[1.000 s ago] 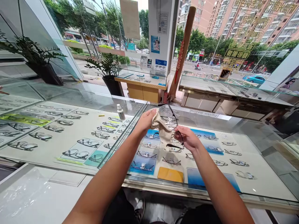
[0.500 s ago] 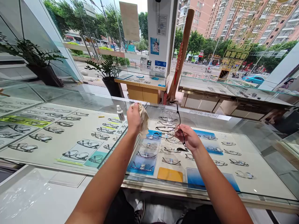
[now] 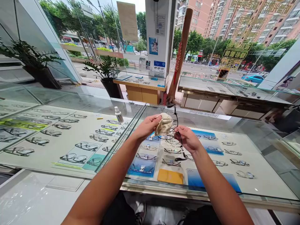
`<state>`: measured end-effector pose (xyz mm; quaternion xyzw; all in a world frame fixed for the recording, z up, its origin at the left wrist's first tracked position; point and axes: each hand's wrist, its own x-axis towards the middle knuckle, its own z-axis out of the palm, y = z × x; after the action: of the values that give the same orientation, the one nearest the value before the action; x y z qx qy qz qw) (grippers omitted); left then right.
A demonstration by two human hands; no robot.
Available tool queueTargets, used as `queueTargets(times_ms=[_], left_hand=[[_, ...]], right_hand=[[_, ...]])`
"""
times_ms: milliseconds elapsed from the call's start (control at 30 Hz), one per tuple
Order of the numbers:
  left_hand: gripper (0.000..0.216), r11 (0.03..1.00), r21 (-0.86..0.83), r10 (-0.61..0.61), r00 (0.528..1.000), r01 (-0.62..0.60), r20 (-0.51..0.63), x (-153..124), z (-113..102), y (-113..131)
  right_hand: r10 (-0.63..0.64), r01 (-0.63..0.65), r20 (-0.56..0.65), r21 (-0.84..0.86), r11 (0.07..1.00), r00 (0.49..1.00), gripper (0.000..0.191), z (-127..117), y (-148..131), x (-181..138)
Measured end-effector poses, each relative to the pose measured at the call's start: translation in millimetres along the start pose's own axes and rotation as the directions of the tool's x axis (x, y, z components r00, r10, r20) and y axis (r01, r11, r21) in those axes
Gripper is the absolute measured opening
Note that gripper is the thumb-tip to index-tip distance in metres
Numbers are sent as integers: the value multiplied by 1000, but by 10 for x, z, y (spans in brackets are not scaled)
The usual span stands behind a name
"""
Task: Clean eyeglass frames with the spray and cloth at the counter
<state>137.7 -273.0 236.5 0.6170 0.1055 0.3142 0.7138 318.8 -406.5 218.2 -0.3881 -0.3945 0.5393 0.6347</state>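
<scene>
My left hand point(image 3: 148, 126) grips a crumpled beige cloth point(image 3: 164, 124) above the glass counter. The cloth lies against the lens area of a pair of black-framed eyeglasses point(image 3: 177, 120) and covers part of it. My right hand point(image 3: 187, 139) pinches the eyeglasses by the frame, with one dark temple pointing up and the other hanging down toward my wrist. Both hands are close together, the cloth between them. Behind my left hand, a small white spray bottle point(image 3: 119, 115) stands upright on the counter.
Under the glass top point(image 3: 234, 187) lie rows of eyeglasses on display, some on blue cards point(image 3: 143, 167). A yellow case point(image 3: 170, 176) is near the front edge. Farther off stand another display counter point(image 3: 140, 82), potted plants point(image 3: 106, 76) and a wooden post point(image 3: 181, 56).
My left hand has moved right with the cloth, from beside the eyeglasses onto their lens area. My right hand keeps hold of the eyeglasses, nearly in the same place.
</scene>
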Motion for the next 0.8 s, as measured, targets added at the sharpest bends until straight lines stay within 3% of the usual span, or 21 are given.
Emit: queueTargets(times_ms=[167, 467, 800], left_hand=[[47, 997, 17, -77, 990, 75, 115, -35, 112, -53], [44, 975, 46, -224, 963, 219, 149, -67, 84, 21], [37, 948, 259, -225, 967, 187, 122, -73, 109, 81]], right_hand=[[14, -16, -34, -87, 996, 999, 46, 42, 84, 26], [106, -105, -2, -160, 981, 994, 44, 33, 51, -7], [169, -160, 45, -160, 974, 985, 43, 26, 36, -20]])
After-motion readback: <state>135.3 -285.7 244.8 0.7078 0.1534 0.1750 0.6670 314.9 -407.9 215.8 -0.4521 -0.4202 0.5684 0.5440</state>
